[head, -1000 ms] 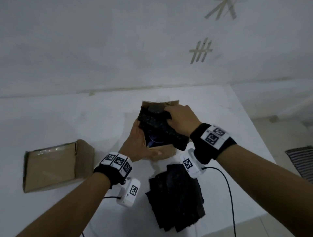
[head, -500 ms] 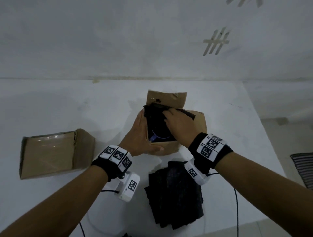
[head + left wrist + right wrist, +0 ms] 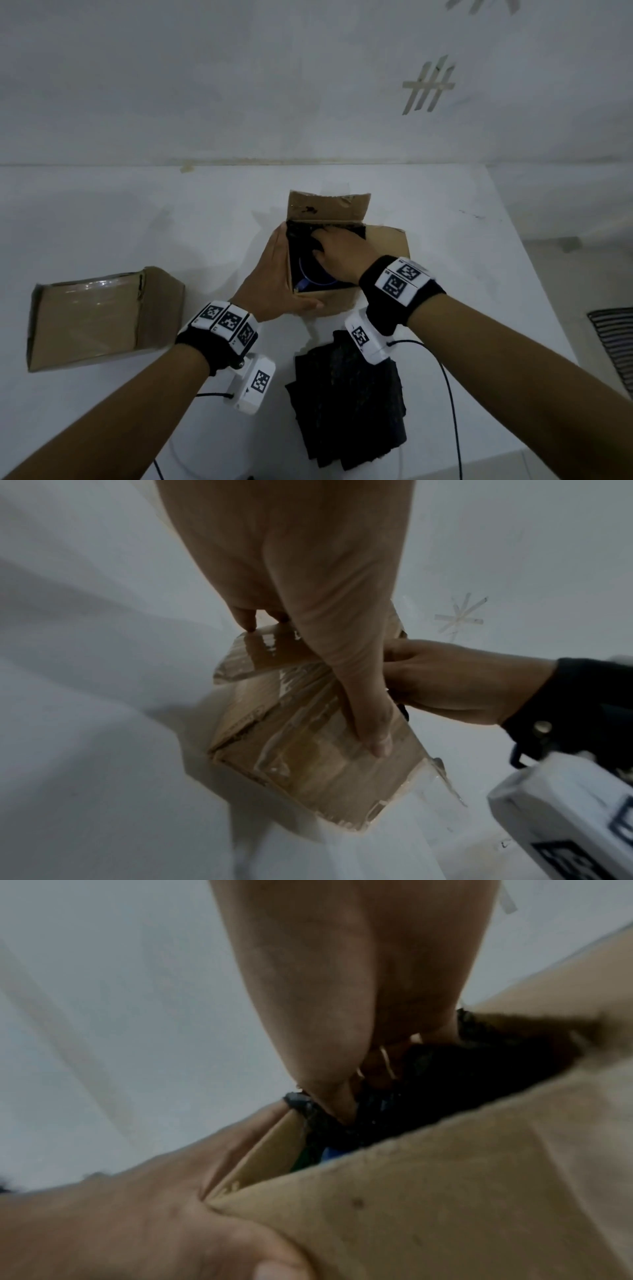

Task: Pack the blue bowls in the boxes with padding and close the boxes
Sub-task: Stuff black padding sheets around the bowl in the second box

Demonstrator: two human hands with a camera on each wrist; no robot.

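Head view: open cardboard box (image 3: 387, 240) mid-frame on white table (image 3: 137, 222). Left hand (image 3: 274, 284) braces its left wall, fingers straight, thumb flat on the near wall. Right hand (image 3: 339, 255) is inside, fingers bent onto the black sheet (image 3: 301, 236) in the box; pinch or push, can't tell. Stack of black sheets (image 3: 346, 404) lower centre, second box (image 3: 92, 318) at left.

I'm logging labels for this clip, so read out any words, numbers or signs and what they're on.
No readable words or numbers.
Wrist bands: square black-and-white code markers, no letters.
Open cardboard box: faint marks under its tape, too blurred to read.
Wall: tape strips crossed like a hash sign.
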